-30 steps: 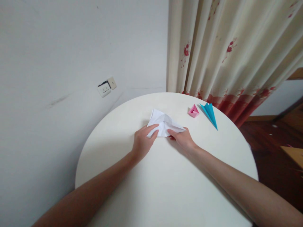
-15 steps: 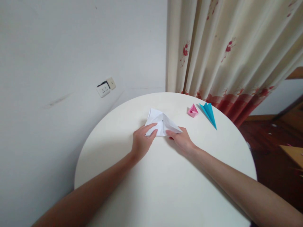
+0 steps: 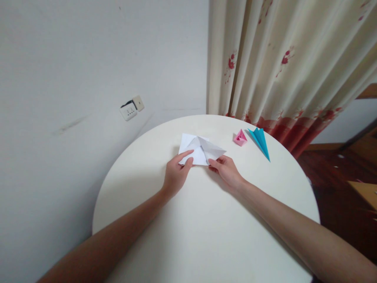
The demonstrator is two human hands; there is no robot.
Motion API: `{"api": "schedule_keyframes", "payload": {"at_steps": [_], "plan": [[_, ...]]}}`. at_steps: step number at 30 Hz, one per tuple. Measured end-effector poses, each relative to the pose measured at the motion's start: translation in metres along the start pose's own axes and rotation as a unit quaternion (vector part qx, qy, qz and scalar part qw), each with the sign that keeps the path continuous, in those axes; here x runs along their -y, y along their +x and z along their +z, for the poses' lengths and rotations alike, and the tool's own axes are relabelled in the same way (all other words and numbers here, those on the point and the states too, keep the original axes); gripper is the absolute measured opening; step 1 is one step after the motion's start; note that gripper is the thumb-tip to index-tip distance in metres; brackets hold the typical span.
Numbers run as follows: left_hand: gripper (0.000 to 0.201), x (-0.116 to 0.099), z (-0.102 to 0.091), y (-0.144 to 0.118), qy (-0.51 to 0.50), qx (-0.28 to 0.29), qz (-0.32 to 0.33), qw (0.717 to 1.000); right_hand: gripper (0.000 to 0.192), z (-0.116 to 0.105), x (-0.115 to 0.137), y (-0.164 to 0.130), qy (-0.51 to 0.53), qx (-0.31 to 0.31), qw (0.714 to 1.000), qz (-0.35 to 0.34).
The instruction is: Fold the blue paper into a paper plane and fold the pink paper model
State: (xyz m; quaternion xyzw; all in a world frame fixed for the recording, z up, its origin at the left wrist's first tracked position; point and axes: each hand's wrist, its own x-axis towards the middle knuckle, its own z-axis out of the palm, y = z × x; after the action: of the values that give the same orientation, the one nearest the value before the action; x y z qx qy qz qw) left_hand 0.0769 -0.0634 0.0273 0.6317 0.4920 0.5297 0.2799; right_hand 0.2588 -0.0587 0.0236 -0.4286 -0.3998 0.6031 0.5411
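Observation:
A partly folded sheet of white paper [image 3: 191, 143] is held between my hands over the far half of the table, with a pointed flap standing up towards the right. My left hand [image 3: 177, 171] grips its lower left corner, forefinger and thumb on top and the other fingers mostly hidden beneath. At the lower right edge my right hand [image 3: 225, 169] pinches the paper, thumb on top and fingers under the flap. To the right lie a small pink folded paper piece [image 3: 240, 138] and a blue paper plane [image 3: 260, 143].
The round white table [image 3: 188, 236] stands against a pale wall [image 3: 73, 59] with a power socket [image 3: 129, 111]. A cream curtain with red flowers [image 3: 273, 70] hangs behind its far right edge. Dark wooden floor [image 3: 330, 169] shows at the right.
The white paper has tilted flatter and shifted slightly away from me, its left part now more squarely spread. Both hands keep their hold with small shifts of the fingers.

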Motion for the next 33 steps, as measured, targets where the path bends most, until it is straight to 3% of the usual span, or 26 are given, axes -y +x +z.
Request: {"api": "schedule_keyframes", "payload": {"at_steps": [4, 6, 10, 12, 14, 18, 22, 29, 33], "plan": [[0.044, -0.003, 0.0, -0.003, -0.037, 0.102, 0.02, 0.994, 0.024, -0.003, 0.002, 0.004, 0.029, -0.046, 0.998, -0.012], [0.049, -0.004, 0.0, -0.004, -0.021, 0.116, 0.051, 0.992, 0.021, -0.006, 0.003, 0.007, 0.009, -0.063, 0.998, -0.023], [0.075, 0.002, -0.004, 0.001, -0.071, 0.012, 0.087, 0.994, 0.019, -0.014, 0.005, 0.014, -0.12, -0.074, 0.986, -0.089], [0.071, 0.008, -0.008, 0.007, -0.062, -0.036, 0.07, 0.995, 0.015, -0.019, 0.004, 0.017, -0.176, -0.051, 0.975, -0.124], [0.055, 0.014, -0.012, 0.013, -0.015, -0.045, 0.042, 0.998, 0.013, -0.023, 0.001, 0.02, -0.23, -0.026, 0.96, -0.158], [0.031, 0.023, -0.014, 0.02, 0.077, 0.052, 0.038, 0.995, 0.015, -0.027, -0.006, 0.022, -0.316, 0.006, 0.926, -0.208], [0.018, 0.028, -0.01, 0.017, 0.091, 0.151, 0.041, 0.983, 0.013, -0.027, -0.01, 0.022, -0.335, 0.032, 0.919, -0.208], [0.025, 0.032, -0.012, 0.016, 0.136, 0.183, 0.032, 0.973, 0.015, -0.028, -0.01, 0.02, -0.371, 0.145, 0.889, -0.228], [0.017, 0.034, -0.015, 0.018, 0.117, 0.229, 0.032, 0.966, 0.018, -0.031, -0.012, 0.021, -0.388, 0.155, 0.876, -0.243]]}}
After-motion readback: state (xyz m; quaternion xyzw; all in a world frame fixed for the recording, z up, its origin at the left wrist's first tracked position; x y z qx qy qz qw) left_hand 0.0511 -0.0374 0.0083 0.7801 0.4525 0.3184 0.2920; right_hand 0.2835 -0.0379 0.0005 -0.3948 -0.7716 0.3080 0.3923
